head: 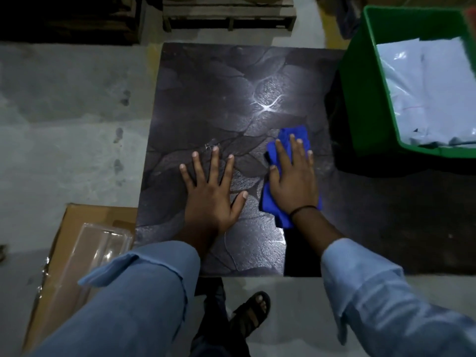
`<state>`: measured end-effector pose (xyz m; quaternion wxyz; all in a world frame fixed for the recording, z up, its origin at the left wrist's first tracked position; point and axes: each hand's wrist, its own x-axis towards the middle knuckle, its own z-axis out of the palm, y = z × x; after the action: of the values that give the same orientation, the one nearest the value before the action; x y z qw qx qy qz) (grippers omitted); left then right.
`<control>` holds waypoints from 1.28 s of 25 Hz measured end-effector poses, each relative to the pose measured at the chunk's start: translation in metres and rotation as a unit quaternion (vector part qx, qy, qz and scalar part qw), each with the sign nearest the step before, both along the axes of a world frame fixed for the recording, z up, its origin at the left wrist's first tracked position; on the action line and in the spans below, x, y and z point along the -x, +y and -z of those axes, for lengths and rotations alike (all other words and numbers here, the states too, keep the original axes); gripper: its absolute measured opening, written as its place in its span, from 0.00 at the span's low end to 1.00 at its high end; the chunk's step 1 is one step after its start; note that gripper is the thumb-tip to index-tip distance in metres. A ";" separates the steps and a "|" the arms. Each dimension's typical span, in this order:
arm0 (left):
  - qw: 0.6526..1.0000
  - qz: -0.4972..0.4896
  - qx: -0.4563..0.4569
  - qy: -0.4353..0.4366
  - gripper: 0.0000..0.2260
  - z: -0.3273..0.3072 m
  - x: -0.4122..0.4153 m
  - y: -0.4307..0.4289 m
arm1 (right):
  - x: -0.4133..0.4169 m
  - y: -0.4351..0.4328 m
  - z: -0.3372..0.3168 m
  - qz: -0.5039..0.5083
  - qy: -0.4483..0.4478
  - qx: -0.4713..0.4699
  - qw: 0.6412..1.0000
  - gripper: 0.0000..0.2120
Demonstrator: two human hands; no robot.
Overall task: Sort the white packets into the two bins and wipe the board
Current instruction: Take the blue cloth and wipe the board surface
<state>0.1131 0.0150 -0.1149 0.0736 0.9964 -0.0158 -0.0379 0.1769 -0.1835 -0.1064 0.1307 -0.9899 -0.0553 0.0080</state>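
A dark board with a leaf-like pattern lies flat in the middle of the view. My left hand rests flat on it, fingers spread, holding nothing. My right hand presses a blue cloth onto the board's right part, palm down with the fingers laid over the cloth. A green bin stands at the right, just past the board's edge, and holds white packets. No packets lie on the board.
An open cardboard box with a clear plastic piece in it sits at the lower left beside the board. A wooden pallet stands behind the board. Grey concrete floor lies to the left. My sandalled foot shows below.
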 end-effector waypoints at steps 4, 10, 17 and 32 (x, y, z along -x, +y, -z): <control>1.000 0.006 -0.005 -0.001 0.37 0.000 0.000 -0.004 | 0.063 -0.016 -0.008 -0.155 -0.010 0.011 0.988 0.30; 1.000 0.021 0.006 0.008 0.38 -0.010 -0.001 -0.003 | 0.106 -0.076 -0.011 -0.067 -0.001 -0.021 0.998 0.29; 0.995 0.078 0.053 -0.016 0.37 -0.019 -0.084 -0.094 | 0.001 -0.073 -0.003 0.026 -0.010 -0.024 0.999 0.31; 0.997 0.055 0.019 -0.049 0.34 0.004 -0.106 -0.111 | -0.289 -0.025 0.009 0.066 -0.005 -0.030 0.997 0.29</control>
<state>0.2188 -0.0958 -0.1186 0.0896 0.9931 -0.0748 0.0071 0.4656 -0.2088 -0.1150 0.1599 -0.9871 0.0093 -0.0076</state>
